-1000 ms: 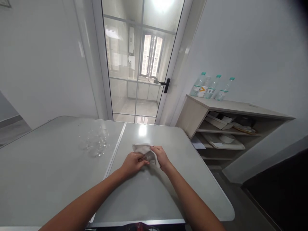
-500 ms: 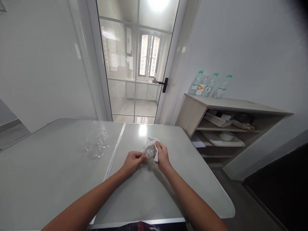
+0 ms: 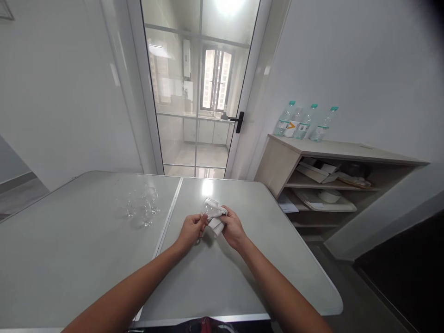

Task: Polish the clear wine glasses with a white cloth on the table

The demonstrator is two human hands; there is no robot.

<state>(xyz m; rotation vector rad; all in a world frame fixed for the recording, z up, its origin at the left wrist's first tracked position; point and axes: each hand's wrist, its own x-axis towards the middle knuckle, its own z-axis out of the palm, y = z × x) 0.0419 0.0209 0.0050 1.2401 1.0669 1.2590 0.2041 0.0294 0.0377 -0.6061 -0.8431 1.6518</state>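
Note:
Above the right part of the table, my left hand (image 3: 192, 229) pinches a clear wine glass (image 3: 209, 203) by its lower end, thumb against the fingers. The bowl tilts away from me. A white cloth (image 3: 217, 225) is bunched in my right hand (image 3: 234, 227), with its upper fold pressed against the side of the bowl and a loose corner hanging below. Fingers and cloth hide part of the glass. To the left, past the table's seam, several clear stemmed glasses (image 3: 143, 206) stand close together; their outlines blend into one another.
The pale grey table (image 3: 86, 259) has a white seam strip (image 3: 168, 221). Behind it is a glass door (image 3: 176, 143) with a black handle (image 3: 238, 122). At right, a wooden shelf unit (image 3: 282, 159) carries several plastic bottles (image 3: 303, 126) on top and boxes and a tray inside.
The wine glass has turned from pointing right toward me to tilting away, its bowl now higher. My right hand's cloth has shifted from around the bowl to its side, hanging lower.

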